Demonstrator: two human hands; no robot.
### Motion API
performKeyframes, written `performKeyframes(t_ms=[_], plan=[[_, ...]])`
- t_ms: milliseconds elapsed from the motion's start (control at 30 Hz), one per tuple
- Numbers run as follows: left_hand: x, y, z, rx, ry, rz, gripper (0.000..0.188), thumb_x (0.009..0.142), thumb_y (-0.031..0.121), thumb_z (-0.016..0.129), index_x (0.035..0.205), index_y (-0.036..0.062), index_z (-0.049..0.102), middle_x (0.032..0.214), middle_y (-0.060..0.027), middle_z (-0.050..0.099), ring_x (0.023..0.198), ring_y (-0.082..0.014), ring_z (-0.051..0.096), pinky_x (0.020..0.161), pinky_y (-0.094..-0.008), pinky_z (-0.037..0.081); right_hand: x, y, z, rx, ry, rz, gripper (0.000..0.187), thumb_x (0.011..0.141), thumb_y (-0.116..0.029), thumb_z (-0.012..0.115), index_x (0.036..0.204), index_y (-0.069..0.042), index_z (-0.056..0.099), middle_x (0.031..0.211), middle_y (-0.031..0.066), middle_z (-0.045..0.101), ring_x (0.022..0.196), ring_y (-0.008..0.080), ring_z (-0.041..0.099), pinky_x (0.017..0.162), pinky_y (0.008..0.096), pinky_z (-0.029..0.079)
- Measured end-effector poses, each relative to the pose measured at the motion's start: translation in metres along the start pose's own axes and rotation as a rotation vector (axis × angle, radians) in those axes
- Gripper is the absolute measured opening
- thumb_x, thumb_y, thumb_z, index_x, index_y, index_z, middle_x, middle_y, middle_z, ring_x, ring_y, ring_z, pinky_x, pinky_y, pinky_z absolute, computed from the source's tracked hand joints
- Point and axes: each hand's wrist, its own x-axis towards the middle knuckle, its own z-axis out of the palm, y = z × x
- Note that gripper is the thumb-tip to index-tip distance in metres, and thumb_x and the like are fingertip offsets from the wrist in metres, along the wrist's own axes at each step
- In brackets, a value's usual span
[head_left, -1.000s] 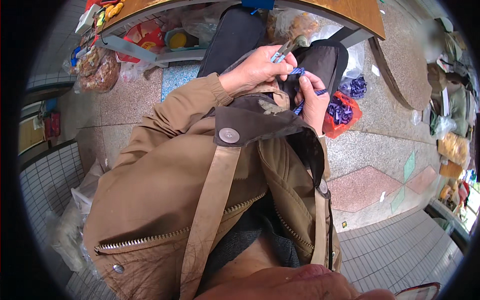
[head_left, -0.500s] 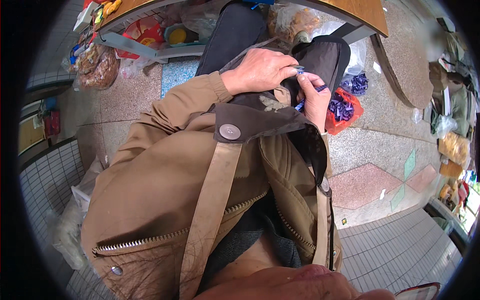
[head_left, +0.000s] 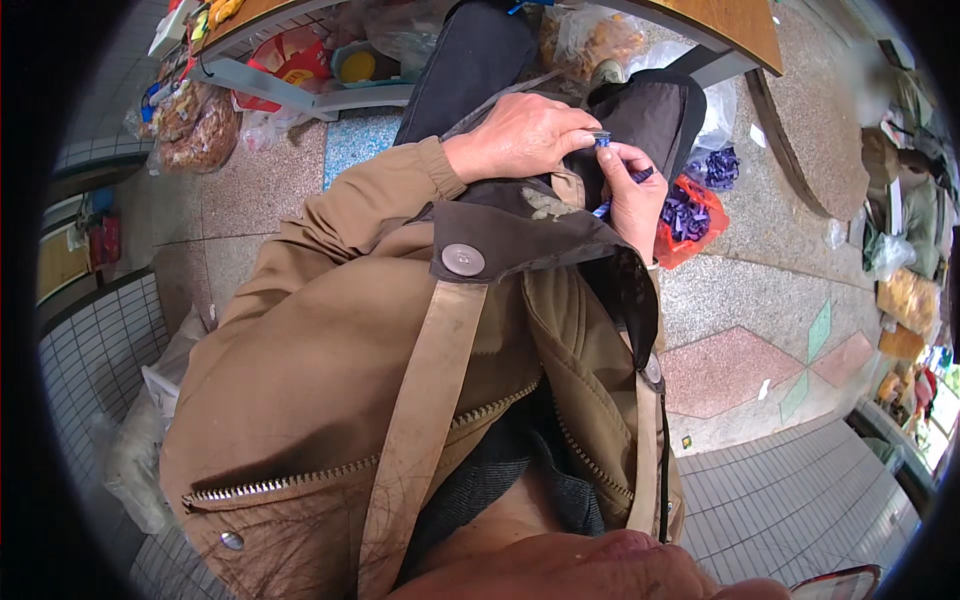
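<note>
The left hand (head_left: 528, 135) gripped a mostly hidden metal tool (head_left: 600, 133). The right hand (head_left: 632, 190) pinched a blue strip (head_left: 603, 209) at the tool's tip. A gap separated both hands from the table's (head_left: 735, 35) near edge; a red bag (head_left: 710, 240) adjoined on the right.

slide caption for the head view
Left hand holds a metal tool at a blue strip in the right hand, near a red bag of purple strips.

Wooden tabletop (head_left: 752, 42) | yellow round item (head_left: 357, 68) underneath | pink floor diamond (head_left: 725, 372) | white scrap (head_left: 757, 134)
</note>
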Motion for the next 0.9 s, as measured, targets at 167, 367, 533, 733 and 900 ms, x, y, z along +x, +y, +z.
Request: performKeyframes(t_ms=[167, 367, 533, 733, 900], plan=[[0.000, -0.002, 0.000, 0.004, -0.041, 0.014, 0.021, 0.089, 0.023, 0.058, 0.099, 0.0081, 0.068, 0.087, -0.0133, 0.068, 0.075, -0.0295, 0.066, 0.064, -0.0361, 0.051, 0.000, 0.003, -0.002, -0.052, -0.032, -0.048, 0.007, 0.085, -0.005, 0.067, 0.088, 0.000, 0.066, 0.080, -0.0008, 0.062, 0.069, 0.0030, 0.051, 0.065, 0.0175, 0.041], [0.002, -0.013, -0.001, -0.168, -0.037, -0.185, 0.025, 0.092, 0.025, 0.055, 0.104, 0.0061, 0.066, 0.085, -0.0115, 0.068, 0.075, -0.0233, 0.067, 0.065, -0.0338, 0.050, 0.003, -0.002, -0.007, 0.355, -0.028, 0.201, 0.014, 0.093, -0.016, 0.059, 0.088, -0.004, 0.058, 0.070, 0.0006, 0.056, 0.049, 0.0034, 0.036, 0.044, 0.0204, 0.029], [-0.006, -0.012, 0.000, -0.322, -0.097, -0.256, 0.026, 0.094, 0.024, 0.053, 0.106, 0.0033, 0.063, 0.083, -0.0107, 0.067, 0.075, -0.0172, 0.066, 0.067, -0.0304, 0.049, 0.007, 0.000, -0.014, 0.668, -0.142, 0.332, 0.019, 0.095, -0.024, 0.055, 0.089, -0.006, 0.055, 0.072, 0.0023, 0.054, 0.047, 0.0062, 0.034, 0.043, 0.0220, 0.028], [-0.011, -0.004, 0.007, -0.180, -0.058, -0.053, 0.026, 0.089, 0.023, 0.056, 0.105, 0.0038, 0.063, 0.086, -0.0157, 0.066, 0.075, -0.0302, 0.065, 0.066, -0.0350, 0.049, 0.007, 0.003, -0.016, 0.769, -0.184, 0.361, 0.018, 0.096, -0.022, 0.055, 0.090, -0.005, 0.055, 0.075, 0.0022, 0.054, 0.048, 0.0059, 0.035, 0.043, 0.0215, 0.029], [-0.011, -0.003, 0.010, -0.198, -0.085, -0.076, 0.026, 0.090, 0.024, 0.055, 0.103, 0.0038, 0.064, 0.084, -0.0150, 0.066, 0.075, -0.0290, 0.065, 0.065, -0.0346, 0.049, 0.005, 0.002, -0.010, 0.735, -0.193, 0.338, 0.019, 0.096, -0.023, 0.054, 0.091, -0.005, 0.054, 0.075, 0.0022, 0.054, 0.048, 0.0058, 0.034, 0.042, 0.0219, 0.029]])
